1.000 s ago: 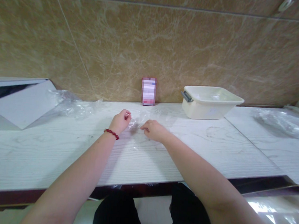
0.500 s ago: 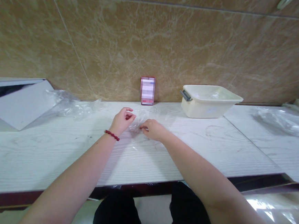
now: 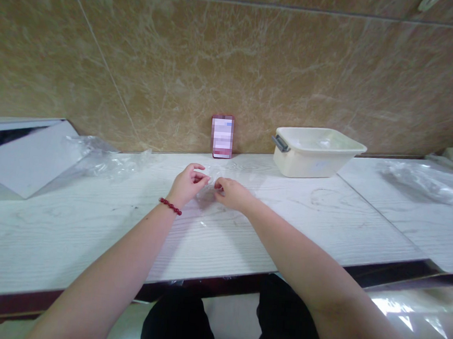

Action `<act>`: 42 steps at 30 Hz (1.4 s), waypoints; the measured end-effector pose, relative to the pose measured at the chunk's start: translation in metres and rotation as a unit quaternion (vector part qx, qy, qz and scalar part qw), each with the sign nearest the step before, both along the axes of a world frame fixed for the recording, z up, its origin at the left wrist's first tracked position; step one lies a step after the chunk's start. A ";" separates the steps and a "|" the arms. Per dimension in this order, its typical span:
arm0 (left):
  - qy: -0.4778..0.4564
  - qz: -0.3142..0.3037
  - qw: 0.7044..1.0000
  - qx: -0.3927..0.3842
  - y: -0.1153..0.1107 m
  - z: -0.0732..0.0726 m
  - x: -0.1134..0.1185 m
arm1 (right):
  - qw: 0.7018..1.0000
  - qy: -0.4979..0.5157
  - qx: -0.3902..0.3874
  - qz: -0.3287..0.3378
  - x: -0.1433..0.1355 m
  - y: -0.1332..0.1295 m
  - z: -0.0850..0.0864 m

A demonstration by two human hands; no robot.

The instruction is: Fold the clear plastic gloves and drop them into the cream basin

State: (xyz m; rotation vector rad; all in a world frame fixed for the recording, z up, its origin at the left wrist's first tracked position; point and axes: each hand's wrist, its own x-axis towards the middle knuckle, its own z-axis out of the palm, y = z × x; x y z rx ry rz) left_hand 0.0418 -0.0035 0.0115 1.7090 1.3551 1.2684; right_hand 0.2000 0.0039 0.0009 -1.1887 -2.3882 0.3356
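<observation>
A thin piece of clear plastic (image 3: 205,195), perhaps a small bag, lies between my hands over the white tabletop, its outline hard to see. My left hand (image 3: 186,185), with a red bead bracelet (image 3: 170,206) at the wrist, has thumb and fingers pinched together at the plastic's upper side. Facing it from the right, my right hand (image 3: 232,194) is curled, with fingertips closed on the plastic's edge. A narrow gap separates the two sets of fingertips. Just behind them a phone (image 3: 221,137) in a red case leans against the wall.
A cream plastic tub (image 3: 309,163) with a grey handle stands to the right, with something clear inside. Crumpled clear bags (image 3: 109,163) lie beside a white box (image 3: 27,161) on the left. More clear plastic (image 3: 431,183) sits far right. A marbled wall (image 3: 171,71) bounds the table.
The fingertips of both hands have come closer together, my left hand shifting slightly right. My right fingers have risen a little and changed their hold. The view has shifted slightly.
</observation>
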 end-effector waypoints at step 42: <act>0.377 -0.097 0.921 -0.015 -0.008 0.001 -0.005 | 0.998 0.060 0.007 -0.020 0.004 0.003 0.009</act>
